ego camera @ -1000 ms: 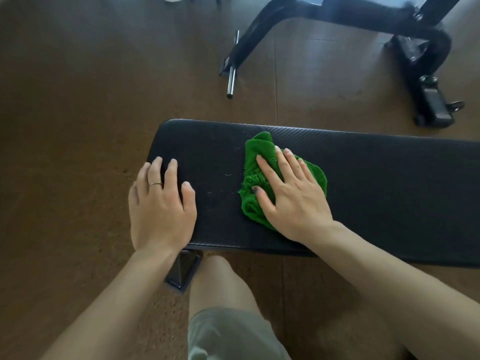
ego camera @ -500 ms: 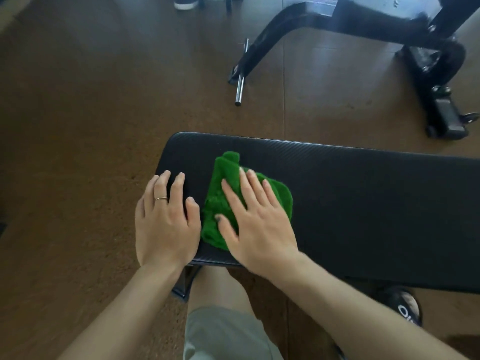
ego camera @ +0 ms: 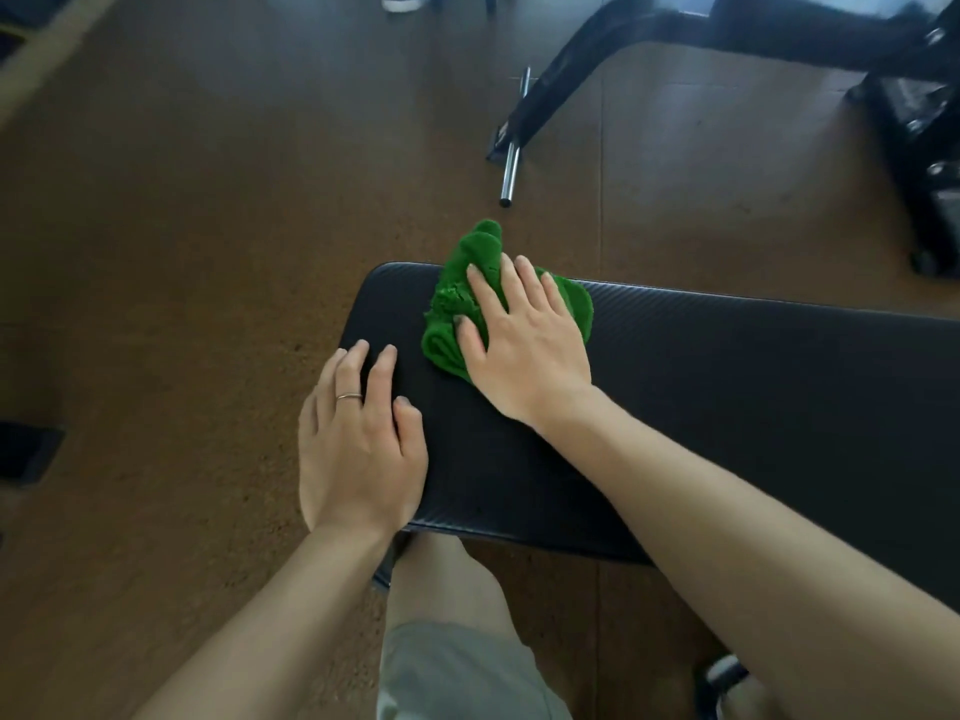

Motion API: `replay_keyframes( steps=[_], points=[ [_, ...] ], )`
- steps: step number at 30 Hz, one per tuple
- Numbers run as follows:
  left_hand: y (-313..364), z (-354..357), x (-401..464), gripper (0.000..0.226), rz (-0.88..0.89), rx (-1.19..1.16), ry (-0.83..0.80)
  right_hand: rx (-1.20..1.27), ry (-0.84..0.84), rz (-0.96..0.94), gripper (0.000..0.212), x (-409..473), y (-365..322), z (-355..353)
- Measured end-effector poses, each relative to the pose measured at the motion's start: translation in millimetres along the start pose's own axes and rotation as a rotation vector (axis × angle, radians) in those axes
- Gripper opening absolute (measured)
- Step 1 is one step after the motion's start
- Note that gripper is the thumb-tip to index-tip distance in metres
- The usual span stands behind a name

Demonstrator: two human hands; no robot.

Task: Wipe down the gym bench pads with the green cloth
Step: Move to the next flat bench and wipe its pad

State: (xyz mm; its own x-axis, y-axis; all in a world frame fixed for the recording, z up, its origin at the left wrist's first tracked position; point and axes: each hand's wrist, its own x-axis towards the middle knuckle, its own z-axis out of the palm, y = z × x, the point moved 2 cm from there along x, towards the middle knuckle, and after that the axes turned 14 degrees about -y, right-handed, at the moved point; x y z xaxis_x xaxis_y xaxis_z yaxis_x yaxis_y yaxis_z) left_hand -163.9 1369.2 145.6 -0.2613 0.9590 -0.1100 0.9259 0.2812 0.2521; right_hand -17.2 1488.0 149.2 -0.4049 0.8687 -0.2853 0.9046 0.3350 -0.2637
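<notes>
So the bunched-up green terry cloth (ego camera: 457, 298) sat right at the far edge of the black textured vinyl bench pad (ego camera: 727, 387), near its rounded left end, with a floppy fold poking out past the edge over the brown cork-looking floor (ego camera: 182, 226). The right hand (ego camera: 524, 350) was laid flat on top of it, fingers spread and straight, just pressing it down rather than pinching anything. The left hand (ego camera: 358, 444) was flat too, fingers loosely apart, resting on the near left corner of the bench with a thin ring (ego camera: 348, 396) on one finger, holding nothing. My take on the cloth: soft, light, totally limp, so it'll bunch and roll under the palm if you push too hard. Best place to take hold is probably the thick middle of the wad under the palm, not that loose flap hanging off the edge. The pad looked firm and slightly grippy, so the cloth should drag rather than skate. Compared with half a second earlier, the cloth had gone from the near left part of the pad, right beside the left hand, up to the far edge, and the hands were well apart. The left hand hadn't really shifted. A black metal machine frame (ego camera: 597, 59) with a chrome bar (ego camera: 511, 168) stood behind on the floor.
</notes>
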Motion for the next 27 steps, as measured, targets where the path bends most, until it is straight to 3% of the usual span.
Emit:
replay_keyframes(
  steps=[4,7,11,18,21,27],
  points=[
    [-0.6,1.1,-0.8,0.056,0.011,0.001,0.025,-0.017,0.018,-0.141,0.060,-80.0,-19.6,28.7],
    [-1.0,1.5,-1.4,0.056,0.016,0.000,0.035,-0.018,-0.001,-0.183,0.058,-93.8,-20.1,35.9],
    [0.1,2.4,0.8,0.056,0.012,0.002,0.032,-0.037,-0.006,-0.262,0.060,-38.3,-21.8,17.7],
    [-0.5,2.6,0.9,0.054,-0.013,0.003,0.027,-0.049,0.054,-0.242,0.056,37.7,-32.0,-3.1],
    [0.6,1.8,-0.3,0.056,-0.008,-0.013,0.030,-0.026,0.096,-0.139,0.057,34.2,2.0,-9.4],
    [1.0,1.3,-1.2,0.056,-0.009,-0.027,0.035,-0.028,0.155,0.180,0.055,-26.9,134.9,-26.1]
  ],
)
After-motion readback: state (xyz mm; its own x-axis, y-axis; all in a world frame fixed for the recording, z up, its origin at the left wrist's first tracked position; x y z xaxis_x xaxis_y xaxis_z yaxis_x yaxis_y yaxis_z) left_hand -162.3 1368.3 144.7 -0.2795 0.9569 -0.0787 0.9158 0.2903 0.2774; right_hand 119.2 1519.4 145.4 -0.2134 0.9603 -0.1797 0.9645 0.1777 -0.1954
